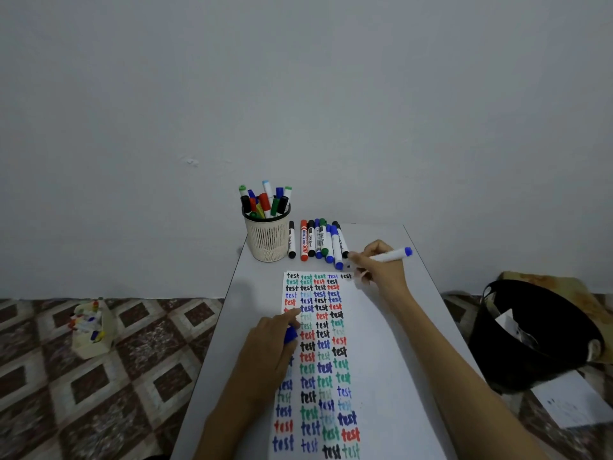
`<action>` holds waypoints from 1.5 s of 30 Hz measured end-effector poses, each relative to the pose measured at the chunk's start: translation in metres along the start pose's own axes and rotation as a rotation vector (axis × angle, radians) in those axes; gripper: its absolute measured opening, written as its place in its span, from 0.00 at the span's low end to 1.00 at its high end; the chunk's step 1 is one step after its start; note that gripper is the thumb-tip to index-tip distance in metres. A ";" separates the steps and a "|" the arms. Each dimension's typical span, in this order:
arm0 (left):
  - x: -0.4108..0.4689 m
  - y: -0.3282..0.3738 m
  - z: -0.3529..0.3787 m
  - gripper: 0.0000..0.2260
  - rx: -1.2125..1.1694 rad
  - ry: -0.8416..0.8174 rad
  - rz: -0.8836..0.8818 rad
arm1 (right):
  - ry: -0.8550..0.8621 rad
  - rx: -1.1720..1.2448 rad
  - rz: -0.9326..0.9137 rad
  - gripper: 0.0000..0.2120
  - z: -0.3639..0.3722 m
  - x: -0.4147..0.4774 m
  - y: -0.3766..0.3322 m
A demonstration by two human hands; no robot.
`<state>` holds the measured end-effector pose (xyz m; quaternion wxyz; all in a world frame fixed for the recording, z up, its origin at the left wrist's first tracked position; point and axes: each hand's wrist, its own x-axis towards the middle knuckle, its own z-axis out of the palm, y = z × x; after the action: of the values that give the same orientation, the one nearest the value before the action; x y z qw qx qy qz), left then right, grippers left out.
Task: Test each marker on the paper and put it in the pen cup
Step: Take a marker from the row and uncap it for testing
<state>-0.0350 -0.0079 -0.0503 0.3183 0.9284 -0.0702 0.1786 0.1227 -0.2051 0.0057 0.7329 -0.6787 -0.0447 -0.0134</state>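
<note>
A white paper (374,353) covered with rows of the word "test" in several colours lies on the table. My right hand (381,268) grips a blue marker (391,255) near the paper's top right corner, its tip hidden by my fingers and its blue end pointing right. My left hand (268,346) rests on the paper's left edge and holds a blue cap (290,335). A cream mesh pen cup (267,239) with several markers stands at the table's far left. Beside it lies a row of several markers (316,242).
The small grey table (428,323) stands against a pale wall. A black bin (530,336) with paper scraps sits on the floor at the right. A box of small bottles (91,327) stands on the patterned floor at the left.
</note>
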 end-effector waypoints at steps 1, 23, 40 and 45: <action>0.000 0.000 0.000 0.19 -0.005 -0.007 -0.001 | -0.007 -0.017 0.002 0.11 0.004 0.003 0.003; 0.002 -0.004 0.001 0.18 -0.029 -0.019 0.047 | -0.029 -0.277 -0.043 0.14 0.020 0.029 0.033; 0.003 -0.005 0.000 0.16 -0.038 0.000 0.076 | -0.029 -0.250 -0.067 0.13 0.019 0.028 0.031; 0.003 -0.006 0.001 0.16 -0.045 0.000 0.076 | -0.011 -0.251 -0.071 0.12 0.019 0.025 0.028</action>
<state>-0.0304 -0.0036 -0.0529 0.3320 0.9177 -0.1093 0.1889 0.1488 -0.1827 -0.0185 0.6410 -0.7632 -0.0705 -0.0410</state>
